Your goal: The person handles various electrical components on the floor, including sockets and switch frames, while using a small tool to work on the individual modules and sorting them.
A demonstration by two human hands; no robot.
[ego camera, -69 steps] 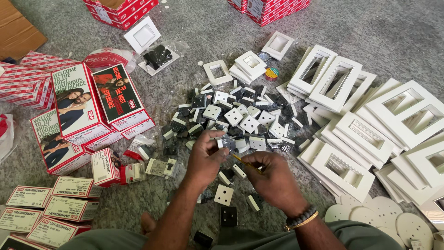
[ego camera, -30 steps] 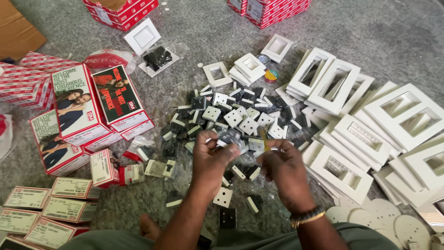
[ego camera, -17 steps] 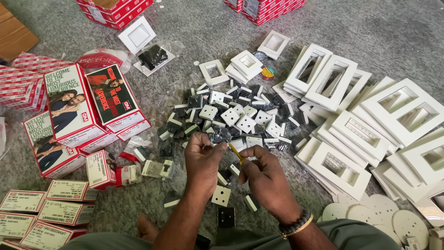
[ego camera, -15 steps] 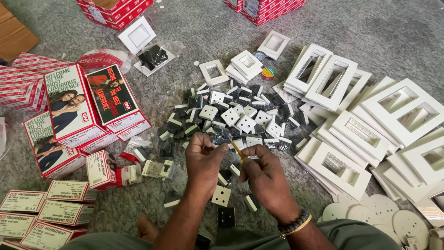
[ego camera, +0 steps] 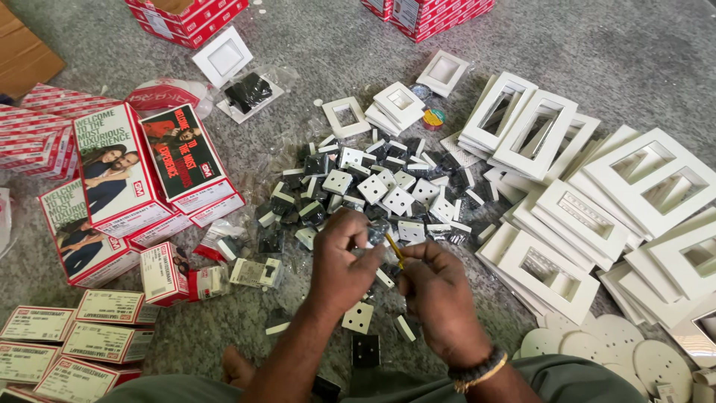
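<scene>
**Two hands at a heap of small switch parts on a grey floor**

Head view, surroundings first. Spread across the centre of the frame: a heap of small white and black switch modules (ego camera: 373,190), lying loose on the grey floor (ego camera: 597,45). Stacked along the right side and lower right: white frame plates (ego camera: 556,265) with rectangular cut-outs, overlapping one another. In the lower right corner: round white discs (ego camera: 634,354). At left: red and white cartons (ego camera: 134,179) with printed pictures, some lying flat, and in the lower left corner flat labelled packets (ego camera: 74,347). Near the top centre: a small roll of coloured tape (ego camera: 432,119) beside a pile of smaller white plates (ego camera: 399,104). Scattered under and between the forearms: single modules, one white square (ego camera: 358,317) and one black (ego camera: 365,349).

Hands next, lower centre of the frame, close together. Left hand (ego camera: 344,257) curled, fingers closed around a small dark module (ego camera: 377,231) held just above the heap. Right hand (ego camera: 440,295) closed on a thin yellow-handled screwdriver (ego camera: 393,248), tip angled up-left toward that module. Beaded band on the right wrist. Both forearms reaching in from the bottom edge.
</scene>
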